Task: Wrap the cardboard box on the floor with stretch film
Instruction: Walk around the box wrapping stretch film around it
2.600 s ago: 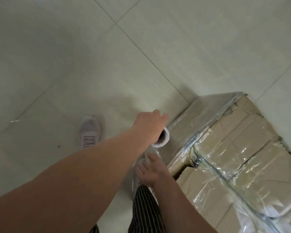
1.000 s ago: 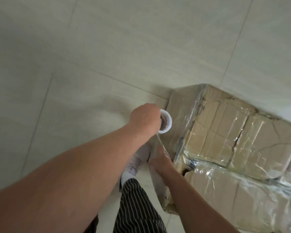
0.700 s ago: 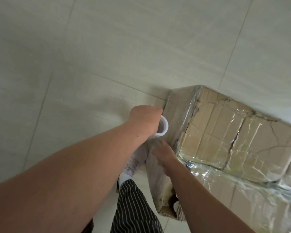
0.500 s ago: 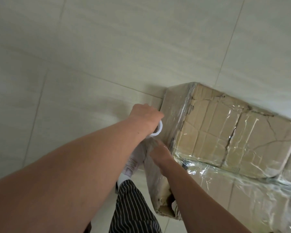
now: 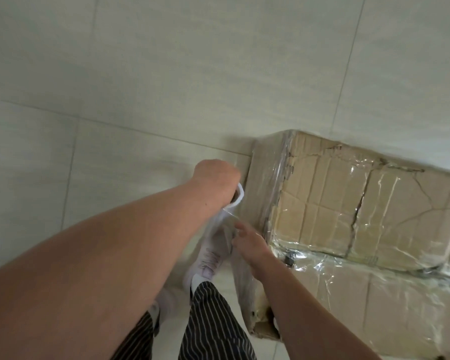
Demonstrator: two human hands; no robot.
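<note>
Striped trouser legs [image 5: 213,320] and a white shoe [image 5: 208,258] stand just beside the box corner, the shoe partly behind the film. The crumpled cardboard box [image 5: 348,216] sits on the floor at right, top and side glossy with wrap. Left hand [image 5: 216,180] curls tight over the top end of the film roll [image 5: 238,197], upright by that corner. Right hand [image 5: 250,245] is lower, fingers on loose film; gripping or not, can't tell. Pale floor tiles [image 5: 166,74] lie all around.

We see dim, greenish light over the tiled floor [image 5: 166,74]. Glare streaks glint on the stretch film [image 5: 320,266] across the cardboard box [image 5: 322,190]; a soft shadow lies beside it. Edges bow, slightly blurred.
</note>
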